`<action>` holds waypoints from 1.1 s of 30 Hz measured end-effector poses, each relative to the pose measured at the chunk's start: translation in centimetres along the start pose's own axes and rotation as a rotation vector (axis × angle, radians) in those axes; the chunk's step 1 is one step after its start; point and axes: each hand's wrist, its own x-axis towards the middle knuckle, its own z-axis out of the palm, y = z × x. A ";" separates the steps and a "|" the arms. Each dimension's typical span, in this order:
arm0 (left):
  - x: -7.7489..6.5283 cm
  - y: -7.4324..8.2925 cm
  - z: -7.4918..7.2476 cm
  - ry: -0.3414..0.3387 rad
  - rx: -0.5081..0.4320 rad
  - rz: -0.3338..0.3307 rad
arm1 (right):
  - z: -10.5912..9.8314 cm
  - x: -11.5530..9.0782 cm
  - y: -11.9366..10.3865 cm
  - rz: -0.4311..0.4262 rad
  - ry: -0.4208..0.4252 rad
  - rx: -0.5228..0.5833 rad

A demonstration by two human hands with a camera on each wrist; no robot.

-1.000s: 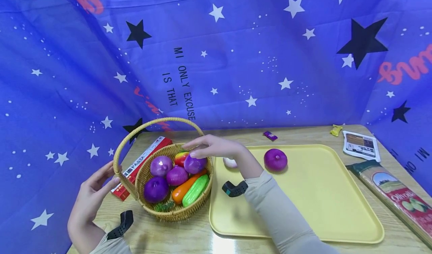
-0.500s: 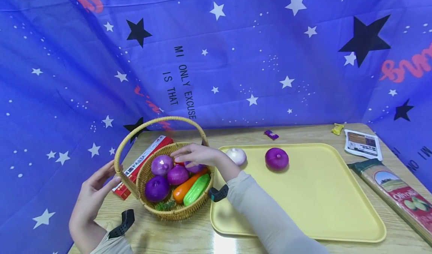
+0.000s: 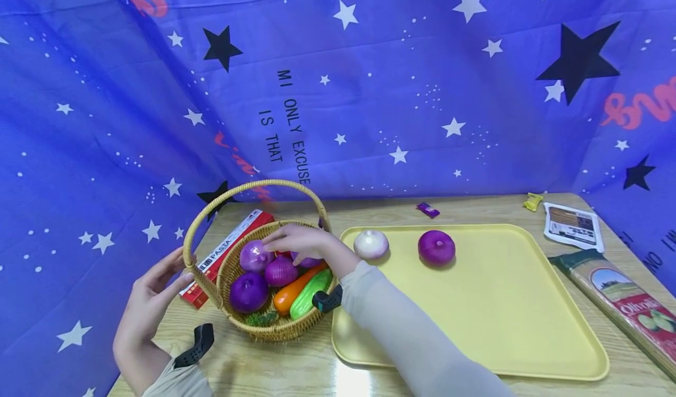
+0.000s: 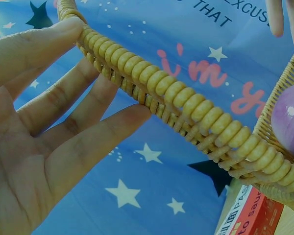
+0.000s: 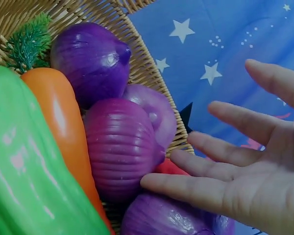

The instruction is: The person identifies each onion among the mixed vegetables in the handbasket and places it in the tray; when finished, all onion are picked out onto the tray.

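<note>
My left hand [image 3: 142, 309] grips the left side of the wicker basket's handle [image 4: 166, 93] between thumb and fingers. My right hand [image 3: 303, 241] reaches over the far right of the wicker basket [image 3: 280, 331], its fingers straight and spread in the right wrist view. A thumb or fingertip there lies at a ridged purple onion [image 5: 120, 149]; whether they touch I cannot tell. Around it lie a dark purple onion [image 5: 85, 61], a paler purple onion [image 5: 161, 115], an orange carrot-like vegetable [image 5: 59, 115], a green vegetable [image 5: 29, 166] and a green sprig [image 5: 29, 44]. A red item is mostly hidden.
A yellow tray [image 3: 475, 315] right of the basket bears a white onion [image 3: 371, 244] and a purple onion [image 3: 436, 248]. A red pasta box [image 3: 227, 250] lies behind the basket. An Olivoila bag [image 3: 623, 303], a white packet [image 3: 573, 227] and small wrapped sweets [image 3: 428, 210] lie around the tray.
My right hand has moved left, further over the basket, and the white onion behind it has come into full view. My left hand keeps its grip on the handle.
</note>
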 end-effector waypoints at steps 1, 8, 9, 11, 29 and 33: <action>0.0 0.0 0.0 0.001 -0.002 0.004 | 0.1 0.2 -0.1 0.017 0.010 0.009; 0.1 -0.2 -0.1 0.002 -0.021 0.028 | 1.2 1.0 -0.3 0.108 0.053 -0.007; 0.1 -0.2 -0.1 -0.002 -0.028 0.031 | 1.3 1.1 -0.3 0.116 0.054 -0.013; 0.1 -0.2 0.0 -0.009 -0.048 0.037 | 1.6 1.2 -0.2 0.123 0.060 -0.021; 0.0 -0.2 0.0 -0.013 -0.034 0.045 | 1.0 0.8 -0.6 0.028 0.085 0.040; 0.0 -0.2 0.0 -0.013 -0.017 0.036 | 1.0 1.0 -0.5 0.023 0.101 0.073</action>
